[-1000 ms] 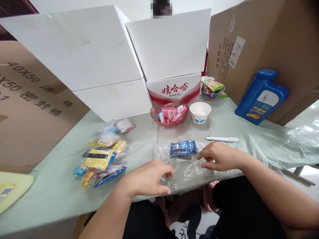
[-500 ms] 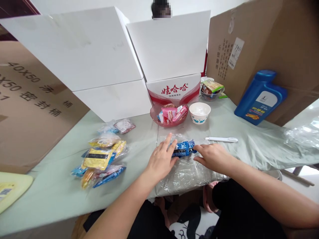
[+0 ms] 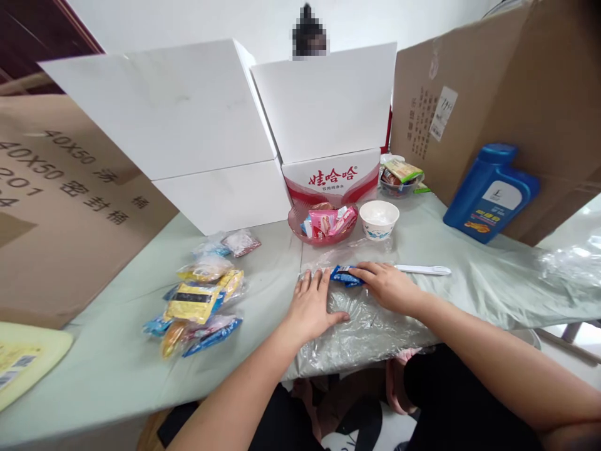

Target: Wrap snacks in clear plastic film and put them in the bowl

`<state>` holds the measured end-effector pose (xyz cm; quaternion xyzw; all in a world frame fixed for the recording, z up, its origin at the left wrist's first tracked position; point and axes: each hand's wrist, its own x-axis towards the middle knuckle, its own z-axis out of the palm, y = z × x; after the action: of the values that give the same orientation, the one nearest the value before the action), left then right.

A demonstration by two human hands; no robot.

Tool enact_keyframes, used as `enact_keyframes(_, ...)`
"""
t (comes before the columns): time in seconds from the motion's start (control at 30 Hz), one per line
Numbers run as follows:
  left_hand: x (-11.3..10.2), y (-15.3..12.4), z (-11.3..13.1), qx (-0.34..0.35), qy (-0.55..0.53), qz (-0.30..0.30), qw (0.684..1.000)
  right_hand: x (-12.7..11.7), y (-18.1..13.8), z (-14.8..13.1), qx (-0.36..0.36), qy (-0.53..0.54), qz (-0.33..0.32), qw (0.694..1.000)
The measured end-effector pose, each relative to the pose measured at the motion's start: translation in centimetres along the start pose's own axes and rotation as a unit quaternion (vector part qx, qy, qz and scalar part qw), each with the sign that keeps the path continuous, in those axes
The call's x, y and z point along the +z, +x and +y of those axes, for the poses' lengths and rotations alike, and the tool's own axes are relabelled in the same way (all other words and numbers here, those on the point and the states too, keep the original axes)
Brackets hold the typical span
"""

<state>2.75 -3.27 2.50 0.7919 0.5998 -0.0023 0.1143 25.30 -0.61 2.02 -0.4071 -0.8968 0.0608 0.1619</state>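
Observation:
My left hand lies flat on a crinkled clear plastic sheet, fingers stretched out and thumb pointing right. Just to its right are small blue snack packets, lying on the sheet. The fingers of my right hand are curled over the right end of these packets and cover part of them. Beyond my right hand is a white plastic utensil, its left end hidden by that hand.
Wrapped snacks are heaped at left. A pink glass bowl of packets and a paper bowl stand ahead, before white boxes. A blue bottle is at right. Cardboard boxes flank both sides; a person's head shows behind.
My left hand has come off the blue packets and flattened onto the plastic sheet. My right hand has moved left and over the packets, covering more of them. The camera view has shifted slightly.

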Motion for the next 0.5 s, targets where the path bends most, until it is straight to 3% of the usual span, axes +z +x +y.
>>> enact_keyframes(0.13, 0.1, 0.0, 0.0, 0.006, 0.010, 0.001, 1.000, -2.6, 1.0, 1.4, 0.005, 0.128, 0.102, 0.987)
enact_keyframes(0.27, 0.0, 0.1, 0.2, 0.006, 0.022, -0.019, 1.000, -5.7, 5.9, 1.9, -0.016, 0.111, 0.204, 0.972)
enact_keyframes(0.33, -0.2, 0.2, 0.3, 0.004, 0.026, -0.029, 0.999, -6.9, 9.7, 1.8, -0.001, 0.067, 0.216, 0.974)
enact_keyframes(0.5, -0.1, 0.2, 0.3, 0.003, 0.041, -0.039, 0.998, -8.4, 18.1, 0.3, 0.015, -0.035, 0.147, 0.988)
